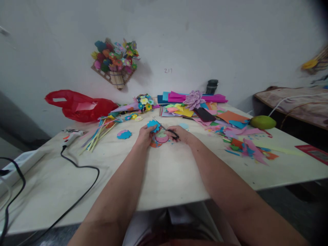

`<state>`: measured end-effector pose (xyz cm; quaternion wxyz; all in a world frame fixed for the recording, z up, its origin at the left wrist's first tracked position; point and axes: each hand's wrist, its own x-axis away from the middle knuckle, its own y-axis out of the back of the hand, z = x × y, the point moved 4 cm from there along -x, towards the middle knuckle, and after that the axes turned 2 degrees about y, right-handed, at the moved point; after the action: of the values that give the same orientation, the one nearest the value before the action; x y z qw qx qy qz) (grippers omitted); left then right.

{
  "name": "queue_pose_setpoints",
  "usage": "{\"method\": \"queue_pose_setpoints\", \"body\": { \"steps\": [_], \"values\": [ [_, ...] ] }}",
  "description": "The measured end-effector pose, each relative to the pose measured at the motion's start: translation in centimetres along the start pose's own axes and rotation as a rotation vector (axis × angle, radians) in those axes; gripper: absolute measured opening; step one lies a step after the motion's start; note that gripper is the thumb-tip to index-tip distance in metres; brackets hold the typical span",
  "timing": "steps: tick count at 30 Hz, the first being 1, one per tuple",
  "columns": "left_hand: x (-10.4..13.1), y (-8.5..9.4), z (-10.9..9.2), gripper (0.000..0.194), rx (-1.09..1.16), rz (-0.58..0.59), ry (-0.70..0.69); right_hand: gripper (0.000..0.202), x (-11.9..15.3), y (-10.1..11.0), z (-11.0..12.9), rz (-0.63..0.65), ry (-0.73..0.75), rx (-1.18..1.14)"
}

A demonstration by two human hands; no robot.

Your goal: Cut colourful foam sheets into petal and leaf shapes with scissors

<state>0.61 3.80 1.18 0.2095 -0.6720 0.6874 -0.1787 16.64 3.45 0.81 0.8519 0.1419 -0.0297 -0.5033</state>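
The left hand (146, 134) pinches scalloped blue paper (153, 126) above the middle of the table (174, 181), presumably steadying its rim for the scissors (164, 128) gripped in the right hand (180, 134). Round papers (162, 138) lie beneath; scraps (249, 149) toward the right edge and a glue gun (73, 137) near the left apparently leave the hands room.

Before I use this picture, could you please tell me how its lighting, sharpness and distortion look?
Head view: soft, dim light, with a faint shadow right of the wall bouquet; head view: wide-angle stretch at the forearms, and a darkened upper right corner; head view: slight softness on the scissors and blue paper piece.
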Motion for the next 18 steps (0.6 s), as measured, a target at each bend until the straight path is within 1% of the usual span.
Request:
{"method": "queue_pose_setpoints", "body": {
  "steps": [12, 18],
  "values": [
    [-0.16, 0.21, 0.09, 0.019, -0.019, 0.005, -0.001, 0.025, 0.32, -0.04, 0.46, -0.014, 0.000, 0.017],
    [-0.13, 0.33, 0.12, 0.021, -0.048, -0.008, 0.006, 0.026, 0.04, 0.10, -0.16, -0.003, -0.014, 0.014]
  ]
}}
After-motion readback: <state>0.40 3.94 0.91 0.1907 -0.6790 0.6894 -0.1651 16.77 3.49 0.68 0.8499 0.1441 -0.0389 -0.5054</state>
